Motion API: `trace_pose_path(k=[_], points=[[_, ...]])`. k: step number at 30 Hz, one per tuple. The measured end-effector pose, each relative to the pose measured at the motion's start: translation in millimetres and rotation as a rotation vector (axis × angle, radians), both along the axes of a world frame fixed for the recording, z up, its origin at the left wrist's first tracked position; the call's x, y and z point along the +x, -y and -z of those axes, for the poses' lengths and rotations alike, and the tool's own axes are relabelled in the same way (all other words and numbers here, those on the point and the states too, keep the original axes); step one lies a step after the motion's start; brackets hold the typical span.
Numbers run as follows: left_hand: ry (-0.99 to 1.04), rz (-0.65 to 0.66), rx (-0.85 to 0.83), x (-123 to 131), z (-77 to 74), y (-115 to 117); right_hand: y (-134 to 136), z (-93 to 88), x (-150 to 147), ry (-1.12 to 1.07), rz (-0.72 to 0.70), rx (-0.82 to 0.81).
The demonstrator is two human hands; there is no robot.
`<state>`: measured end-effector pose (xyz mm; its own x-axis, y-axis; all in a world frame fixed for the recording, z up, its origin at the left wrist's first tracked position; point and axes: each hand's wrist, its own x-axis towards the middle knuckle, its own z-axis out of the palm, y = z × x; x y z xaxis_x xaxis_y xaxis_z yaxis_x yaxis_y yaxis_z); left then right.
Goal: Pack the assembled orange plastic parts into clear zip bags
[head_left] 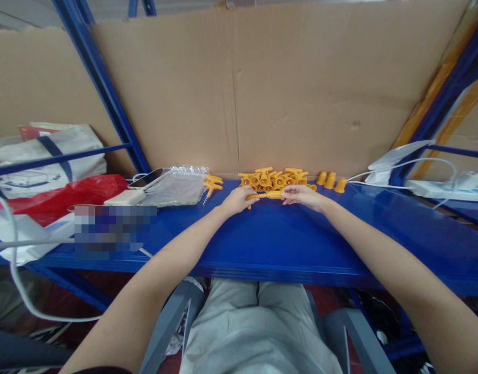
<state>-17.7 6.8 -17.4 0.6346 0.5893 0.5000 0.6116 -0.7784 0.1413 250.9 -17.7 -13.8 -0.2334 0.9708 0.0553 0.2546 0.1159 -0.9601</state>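
Observation:
Both of my hands meet over one orange plastic piece [270, 195] on the blue shelf top [262, 244]. My left hand [239, 199] grips its left end with fingers curled. My right hand [303, 195] pinches its right end. Just behind them lies a pile of orange T-shaped plastic parts [275, 178] against the cardboard wall. Three orange cone-shaped caps [331, 181] stand to the right of the pile. Two more orange parts [213, 184] lie to the left, with a small metal spring [205, 197] beside them.
A clear plastic bag [176, 186], a phone [147, 178] and a white charger block [125, 197] lie at the left. Red [63, 195] and white bags [48, 156] sit further left. White cables and a power strip [445, 189] sit at the right. Cardboard [301, 88] backs the shelf.

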Motion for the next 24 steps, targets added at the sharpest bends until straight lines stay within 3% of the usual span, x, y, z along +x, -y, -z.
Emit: trace_pose_path(k=[10, 24], points=[[0.039, -0.032, 0.024, 2.0, 2.6, 0.4, 4.9, -4.5, -6.8, -0.011, 0.073, -0.024], [0.028, -0.05, 0.022, 4.7, 0.9, 2.0, 4.9, -3.6, -2.8, -0.029, -0.015, -0.017]])
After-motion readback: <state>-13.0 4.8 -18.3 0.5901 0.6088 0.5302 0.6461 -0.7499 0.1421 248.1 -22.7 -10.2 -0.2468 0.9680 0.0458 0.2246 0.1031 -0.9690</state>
